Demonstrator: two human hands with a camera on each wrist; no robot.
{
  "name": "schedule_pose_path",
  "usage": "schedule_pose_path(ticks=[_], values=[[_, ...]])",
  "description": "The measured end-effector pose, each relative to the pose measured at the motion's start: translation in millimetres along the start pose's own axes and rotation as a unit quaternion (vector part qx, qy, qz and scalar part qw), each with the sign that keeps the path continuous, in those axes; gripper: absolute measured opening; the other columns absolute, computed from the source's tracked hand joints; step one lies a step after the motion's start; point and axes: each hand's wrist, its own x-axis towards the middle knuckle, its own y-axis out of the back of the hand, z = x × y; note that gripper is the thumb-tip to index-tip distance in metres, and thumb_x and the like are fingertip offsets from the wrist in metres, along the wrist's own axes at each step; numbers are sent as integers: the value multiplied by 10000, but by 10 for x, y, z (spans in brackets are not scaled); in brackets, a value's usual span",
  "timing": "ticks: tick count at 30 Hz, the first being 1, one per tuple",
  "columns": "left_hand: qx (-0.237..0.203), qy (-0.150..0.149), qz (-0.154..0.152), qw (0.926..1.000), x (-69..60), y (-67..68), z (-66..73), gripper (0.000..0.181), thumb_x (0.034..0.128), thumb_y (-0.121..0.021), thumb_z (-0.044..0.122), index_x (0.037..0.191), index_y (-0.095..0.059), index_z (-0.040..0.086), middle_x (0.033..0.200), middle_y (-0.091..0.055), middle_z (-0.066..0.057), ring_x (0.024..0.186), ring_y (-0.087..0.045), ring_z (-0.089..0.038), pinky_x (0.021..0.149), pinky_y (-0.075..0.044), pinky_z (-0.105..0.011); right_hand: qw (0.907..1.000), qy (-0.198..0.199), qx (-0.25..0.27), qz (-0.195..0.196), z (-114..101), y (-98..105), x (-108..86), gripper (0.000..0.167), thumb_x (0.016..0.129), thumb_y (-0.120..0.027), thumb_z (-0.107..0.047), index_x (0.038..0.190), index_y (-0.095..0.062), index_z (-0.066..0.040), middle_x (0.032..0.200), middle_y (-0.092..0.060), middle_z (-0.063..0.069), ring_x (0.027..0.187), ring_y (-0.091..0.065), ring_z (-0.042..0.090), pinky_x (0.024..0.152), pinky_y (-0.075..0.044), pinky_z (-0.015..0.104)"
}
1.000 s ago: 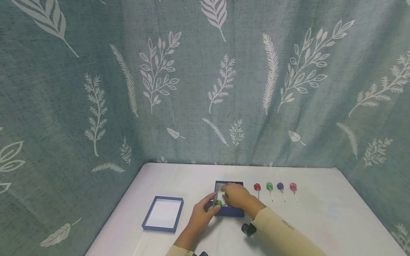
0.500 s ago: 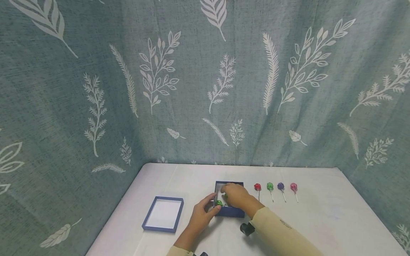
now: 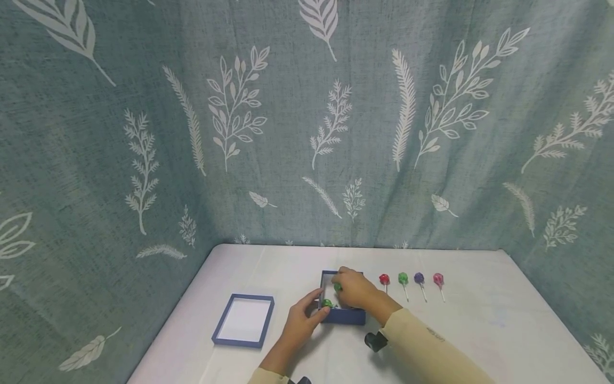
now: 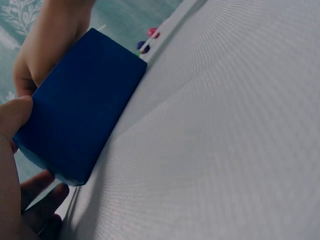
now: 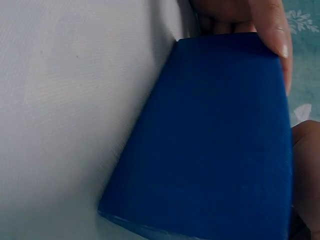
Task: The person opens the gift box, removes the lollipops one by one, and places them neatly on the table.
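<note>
An open blue box [image 3: 343, 317] with a pale inside stands on the white table. My left hand [image 3: 298, 324] grips its left side, the thumb on the near rim; in the left wrist view the thumb and fingers hold the corner of the blue box [image 4: 90, 105]. Inside, near that thumb, lies a green lollipop [image 3: 327, 303]. Over the box my right hand [image 3: 357, 290] pinches another green lollipop [image 3: 338, 287], its stick hidden. The right wrist view shows the outer wall of the blue box [image 5: 215, 140], with the right hand [image 5: 306, 170] partly visible behind it.
Right of the box, a red lollipop [image 3: 384, 279], a green one [image 3: 403, 278], a purple one [image 3: 419, 278] and a pink one [image 3: 438, 278] lie in a row. A blue-rimmed lid [image 3: 242, 320] lies to the left. Patterned curtains stand behind and beside the table.
My right hand has risen slightly within the box area, and the green lollipop at its fingertips shows more clearly. The left hand keeps its hold on the box.
</note>
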Motion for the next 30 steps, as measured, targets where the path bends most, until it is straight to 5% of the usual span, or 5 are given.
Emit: schedule_pose_path(ticks=[11, 22, 30], values=[[44, -68, 61, 9999, 19, -18, -61, 555, 898, -675, 429, 1380, -551, 185, 1403, -535, -48, 1331, -434, -319, 1099, -297, -561, 9977, -207, 559, 318, 48, 201, -19, 279, 863, -740, -145, 1137, -692, -130, 1064, -630, 15, 1018, -625, 237, 929, -510, 443], [22, 62, 83, 9999, 18, -24, -33, 546, 885, -696, 408, 1367, -568, 185, 1383, -555, -53, 1324, -441, -331, 1094, -291, -581, 9928, -206, 864, 804, 183, 380, -120, 279, 861, -752, -197, 1131, -699, -154, 1019, -645, -65, 807, -593, 91, 718, -524, 321], [-80, 92, 86, 9999, 20, -23, -21, 536, 888, -697, 405, 1364, -571, 193, 1375, -560, -55, 1317, -452, -323, 1101, -287, -571, 9900, -450, 961, 925, 317, 464, -223, 267, 869, -746, -197, 1129, -699, -160, 1024, -662, -75, 818, -588, 91, 729, -518, 340]])
